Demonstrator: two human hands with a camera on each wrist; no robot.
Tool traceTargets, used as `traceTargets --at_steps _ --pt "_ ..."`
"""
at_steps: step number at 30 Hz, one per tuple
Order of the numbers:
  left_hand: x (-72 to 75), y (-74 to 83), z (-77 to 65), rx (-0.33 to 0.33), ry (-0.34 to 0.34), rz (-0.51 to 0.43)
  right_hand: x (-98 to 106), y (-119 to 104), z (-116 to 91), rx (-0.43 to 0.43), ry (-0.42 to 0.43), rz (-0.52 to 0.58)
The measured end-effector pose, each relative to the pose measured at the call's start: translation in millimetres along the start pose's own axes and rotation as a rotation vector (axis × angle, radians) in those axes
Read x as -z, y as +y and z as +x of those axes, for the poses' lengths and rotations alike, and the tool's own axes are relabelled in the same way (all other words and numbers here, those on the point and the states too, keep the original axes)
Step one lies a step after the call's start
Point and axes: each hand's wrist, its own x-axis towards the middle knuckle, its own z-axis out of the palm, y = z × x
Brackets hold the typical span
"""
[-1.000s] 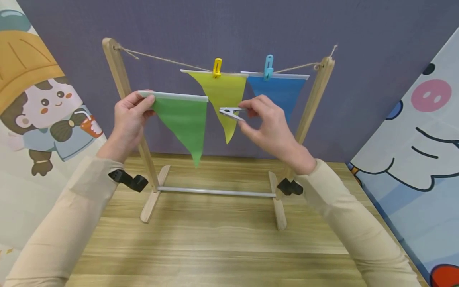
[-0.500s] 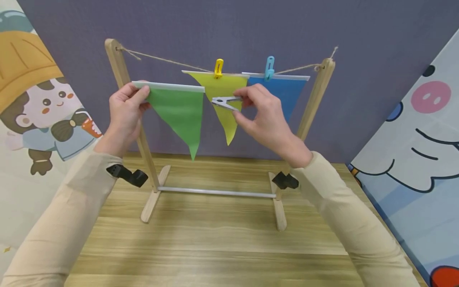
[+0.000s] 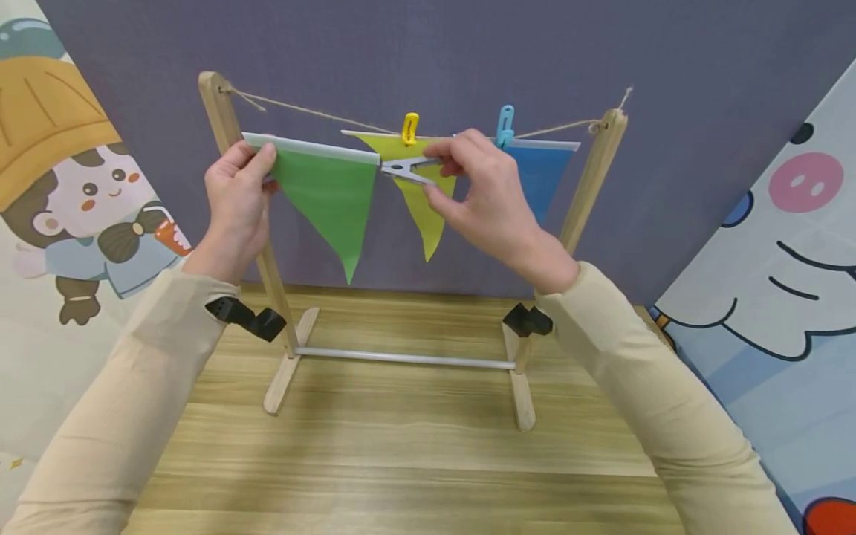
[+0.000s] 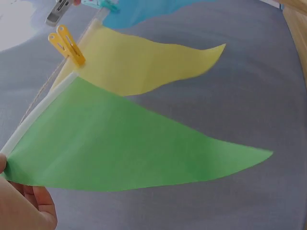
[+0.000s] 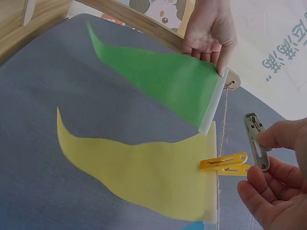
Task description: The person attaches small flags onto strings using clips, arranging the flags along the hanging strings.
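My left hand (image 3: 237, 193) pinches the top left corner of a green pennant (image 3: 328, 193), whose white-edged top sits just below and in front of the string. Between right thumb and fingers, my right hand (image 3: 491, 200) holds a grey clothespin (image 3: 404, 169) by its handle ends, its tip near the green pennant's right corner in the head view. A yellow pennant (image 3: 428, 215) hangs behind, held to the string (image 3: 314, 111) by a yellow clothespin (image 3: 410, 129). Further right hangs a blue pennant (image 3: 545, 174) under a light blue clothespin (image 3: 504, 126), partly hidden by my right hand.
Two wooden posts (image 3: 588, 186) hold up the string and stand on feet on the wood-grain table (image 3: 401, 461). A white rod (image 3: 401, 358) joins them low down. A grey-blue panel (image 3: 428, 52) stands behind, with cartoon-printed panels (image 3: 769, 245) at both sides.
The green pennant has risen toward the string and shifted slightly left with my left hand. My right hand has moved up and left with the grey clothespin, now nearer the pennant's corner.
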Motion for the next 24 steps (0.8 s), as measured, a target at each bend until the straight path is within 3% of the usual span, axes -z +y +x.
traceTargets --at_steps 11,17,24 --pt "-12.9 1.3 5.5 0.001 0.053 -0.021 -1.4 -4.9 18.9 -0.041 -0.016 0.001" --pt "-17.6 2.7 10.2 0.036 0.107 -0.035 -2.9 -5.7 29.8 -0.064 -0.033 -0.015" --pt "-22.5 3.0 14.6 0.068 0.135 -0.041 -8.4 -14.0 47.1 -0.091 -0.103 -0.042"
